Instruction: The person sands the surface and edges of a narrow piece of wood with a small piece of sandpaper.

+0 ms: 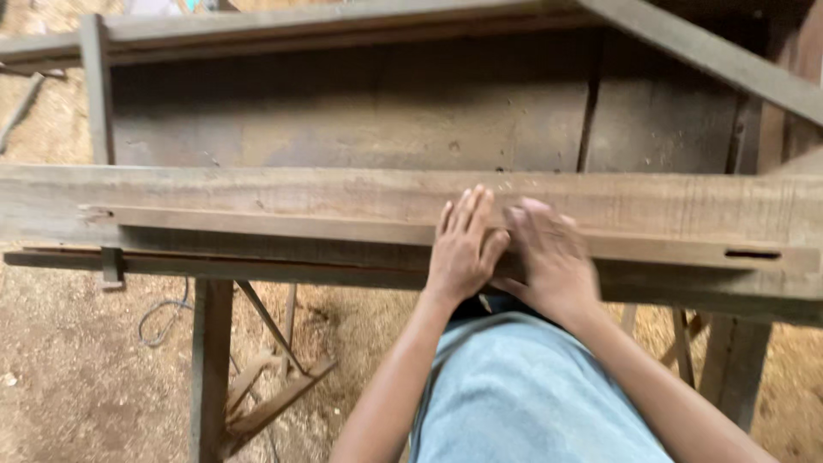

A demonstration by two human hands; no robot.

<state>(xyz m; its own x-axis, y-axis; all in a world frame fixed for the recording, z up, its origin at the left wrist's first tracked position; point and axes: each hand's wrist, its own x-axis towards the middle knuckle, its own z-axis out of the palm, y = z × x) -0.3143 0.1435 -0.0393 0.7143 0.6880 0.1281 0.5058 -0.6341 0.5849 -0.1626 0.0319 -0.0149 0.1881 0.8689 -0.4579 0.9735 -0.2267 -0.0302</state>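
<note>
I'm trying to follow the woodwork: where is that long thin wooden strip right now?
In the head view, the long thin strip lies flat along the front of the workbench, on a wider plank. Both hands, left hand and right hand, rest on it right of centre.

Support: rough grey-brown wooden workbench [360,120] on dark timber legs, standing on a sawdust-strewn dirt floor [69,377]. Lying directly on its front edge, running 9 to 3 o'clock: a broad weathered wooden beam [257,187], with a narrow pale wooden rail [257,225] along it, slotted at its 3 o'clock end. Both hands rest on the rail, right of centre.
</note>
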